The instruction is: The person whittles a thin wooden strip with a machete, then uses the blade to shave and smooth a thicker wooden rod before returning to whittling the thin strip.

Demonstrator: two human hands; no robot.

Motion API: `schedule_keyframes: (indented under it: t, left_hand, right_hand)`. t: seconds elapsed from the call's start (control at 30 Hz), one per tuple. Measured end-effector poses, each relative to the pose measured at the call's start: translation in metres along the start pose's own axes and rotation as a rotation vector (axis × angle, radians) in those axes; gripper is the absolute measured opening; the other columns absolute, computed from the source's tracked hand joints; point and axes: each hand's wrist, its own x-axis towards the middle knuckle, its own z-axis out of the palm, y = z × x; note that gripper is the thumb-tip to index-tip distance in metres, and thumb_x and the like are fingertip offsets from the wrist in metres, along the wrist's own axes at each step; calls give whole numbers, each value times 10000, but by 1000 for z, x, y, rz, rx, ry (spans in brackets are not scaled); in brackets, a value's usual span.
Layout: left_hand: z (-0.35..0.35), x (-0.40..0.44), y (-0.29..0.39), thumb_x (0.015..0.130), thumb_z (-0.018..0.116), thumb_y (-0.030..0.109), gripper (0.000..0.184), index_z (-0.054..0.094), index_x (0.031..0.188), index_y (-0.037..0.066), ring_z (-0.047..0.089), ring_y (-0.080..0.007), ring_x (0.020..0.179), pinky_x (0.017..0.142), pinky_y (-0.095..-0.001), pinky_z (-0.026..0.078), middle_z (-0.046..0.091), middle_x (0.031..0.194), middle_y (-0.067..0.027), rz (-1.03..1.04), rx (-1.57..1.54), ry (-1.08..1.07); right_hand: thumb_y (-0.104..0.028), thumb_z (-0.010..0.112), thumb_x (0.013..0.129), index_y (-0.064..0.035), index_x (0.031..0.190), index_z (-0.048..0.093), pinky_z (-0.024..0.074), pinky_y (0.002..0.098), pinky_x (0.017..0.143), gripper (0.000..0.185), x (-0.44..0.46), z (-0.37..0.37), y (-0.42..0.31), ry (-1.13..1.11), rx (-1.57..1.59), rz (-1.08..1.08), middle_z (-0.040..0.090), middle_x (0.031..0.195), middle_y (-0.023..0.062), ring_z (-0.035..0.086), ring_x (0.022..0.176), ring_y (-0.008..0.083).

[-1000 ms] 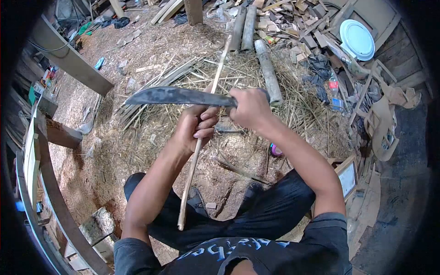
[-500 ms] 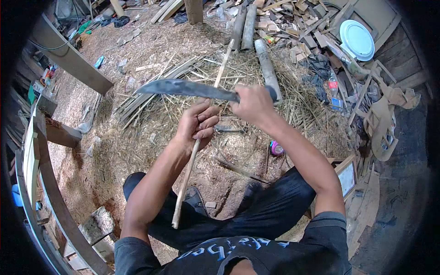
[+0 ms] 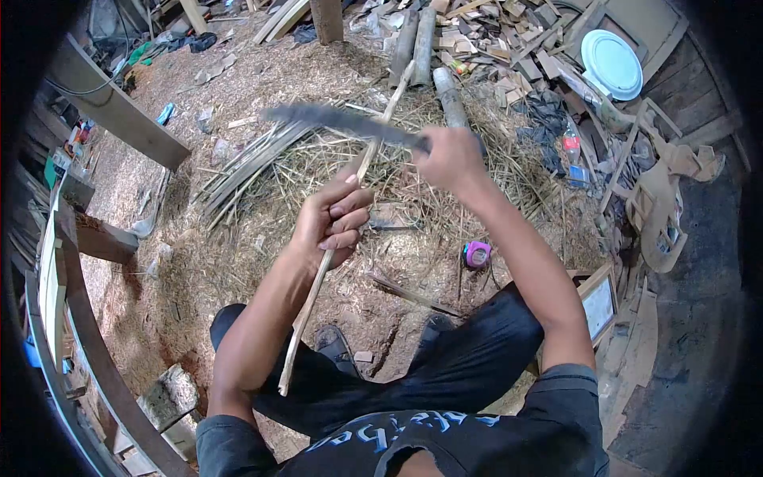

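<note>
My left hand [image 3: 338, 219] is wrapped round a long, thin wooden strip [image 3: 306, 314], which slants from above my thigh up to the straw. In my right hand [image 3: 451, 161] is the handle of a large dark knife [image 3: 342, 121]. Its blade points left, blurred by motion, and crosses the strip above my left hand. Whether blade and strip touch, I cannot tell.
Thin split strips [image 3: 258, 163] and loose straw [image 3: 509, 179] cover the ground ahead. Grey tubes [image 3: 450, 97] lie beyond. A pink tape measure [image 3: 477, 254] sits near my right knee, with a wooden frame [image 3: 598, 306] farther right. Posts [image 3: 127, 111] stand at left.
The knife has moved up and away, its blade now tilted downward to the right. The strip leans more, its lower end shifted left. More of the pink tape measure shows.
</note>
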Motion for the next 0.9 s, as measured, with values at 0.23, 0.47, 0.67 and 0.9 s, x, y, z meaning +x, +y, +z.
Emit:
schedule_keyframes:
  t: [0.23,0.47,0.67,0.9]
  left_hand:
    - [-5,9,-2,1036,355,126,315,458,1329,173,233,-47,414,245,-172,174,311,629,32,-36,-73,6]
    - [-1,1,-7,1020,341,121,526,251,1534,187,225,-31,437,269,-156,175,287,619,63,-14,170,-71]
    - [5,6,-4,1013,357,134,549,227,1542,202,231,-35,444,296,-150,190,285,617,66,65,286,-10]
    - [-5,16,-1,1008,388,149,516,266,1509,181,245,-36,440,301,-156,190,303,618,73,48,206,228]
  right_hand:
    - [-211,600,791,-60,811,701,509,379,512,183,-6,13,0,-22,-28,-119,628,579,102,623,512,219]
    - [-224,580,801,-55,759,680,542,405,602,200,9,-7,35,96,59,239,651,619,134,666,608,274]
    - [-206,586,785,-53,706,642,544,439,645,181,8,2,21,73,-22,33,663,649,158,681,631,308]
    - [-199,618,780,-64,813,693,511,397,563,159,-6,29,-6,-115,-8,-78,571,544,70,590,516,205]
